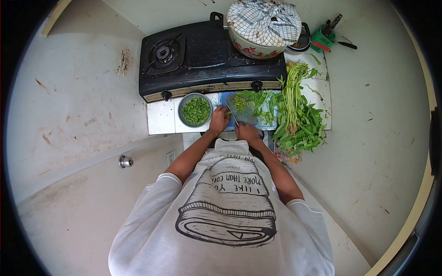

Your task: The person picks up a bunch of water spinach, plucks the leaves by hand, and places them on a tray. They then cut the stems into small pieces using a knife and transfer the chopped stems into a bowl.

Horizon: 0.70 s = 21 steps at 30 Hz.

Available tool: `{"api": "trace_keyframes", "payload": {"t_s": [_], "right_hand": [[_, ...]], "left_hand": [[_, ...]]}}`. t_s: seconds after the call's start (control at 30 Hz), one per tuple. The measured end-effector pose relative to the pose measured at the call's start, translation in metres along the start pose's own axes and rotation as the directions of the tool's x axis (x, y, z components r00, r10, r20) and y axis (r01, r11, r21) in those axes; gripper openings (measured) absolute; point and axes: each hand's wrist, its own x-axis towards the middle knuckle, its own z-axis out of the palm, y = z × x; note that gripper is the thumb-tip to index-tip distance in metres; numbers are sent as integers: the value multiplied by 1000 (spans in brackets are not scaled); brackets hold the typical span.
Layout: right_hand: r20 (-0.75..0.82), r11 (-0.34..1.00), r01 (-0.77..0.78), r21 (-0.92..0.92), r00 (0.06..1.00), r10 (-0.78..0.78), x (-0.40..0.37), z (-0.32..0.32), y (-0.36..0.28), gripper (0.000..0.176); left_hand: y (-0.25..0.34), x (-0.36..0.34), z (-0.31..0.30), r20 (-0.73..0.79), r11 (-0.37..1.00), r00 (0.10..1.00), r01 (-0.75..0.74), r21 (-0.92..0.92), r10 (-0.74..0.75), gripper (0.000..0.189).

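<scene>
My right hand [247,132] is wrapped round the handle of a knife [233,115], whose blade points up and left over a blue cutting board [223,97]. My left hand [220,120] has its fingers curled at the board's left edge, close to the blade, with a small bit of green at the fingertips. Chopped green pieces [240,103] lie on the board beyond the knife. Loose leaves [262,102] spread over its right side. Left of my left hand stands a grey bowl [180,117] holding finely chopped greens [196,111].
A large bunch of leafy greens [293,99] hangs over the counter's front at right. Behind the board sits a black gas stove [198,64], bearing a cloth-covered floral pot [258,49]. A green basket [318,37] with knives is at the back right; walls close in both sides.
</scene>
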Motion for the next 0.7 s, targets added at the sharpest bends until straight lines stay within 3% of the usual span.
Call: {"api": "trace_keyframes", "payload": {"t_s": [0.13, 0.23, 0.53, 0.7], "right_hand": [[-8, 1000, -8, 4, 1000, 8, 4, 3, 0, 48], [17, 999, -17, -31, 1000, 17, -3, 4, 3, 48], [-50, 999, 30, -41, 998, -32, 11, 4, 2, 45], [-27, 999, 0, -49, 1000, -1, -1, 4, 8, 45]], "left_hand": [[2, 1, -4, 46, 998, 998, 38, 45, -40, 18], [2, 0, -1, -11, 996, 997, 69, -62, -70, 17], [-4, -1, 0, 12, 999, 999, -40, 11, 40, 19], [1, 0, -4, 33, 999, 999, -25, 25, 24, 22]]}}
